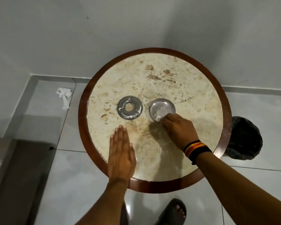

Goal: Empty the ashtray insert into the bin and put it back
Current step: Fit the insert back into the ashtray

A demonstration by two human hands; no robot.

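Right grip (177, 129) pinches the shiny round steel ashtray bowl (162, 109) at its five o'clock rim; left grip (121, 153) lies flat, open, on the round marble bench (152, 75).

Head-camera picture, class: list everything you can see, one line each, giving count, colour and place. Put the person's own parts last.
Table: one, cream marble top, brown rim, centre.
Ashtray ring lid: one, silver, on table, left of bowl.
Ashtray bowl: one, silver, on table, right of lid.
Bin: one, black-lined, on floor right of table.
Crumpled tissue: one, white, on floor at left.
Sandal: one, dark, on foot at bottom.
Wristband: one, black, yellow and red, right wrist.
Left hand: flat on table.
Right hand: pinching bowl's rim.
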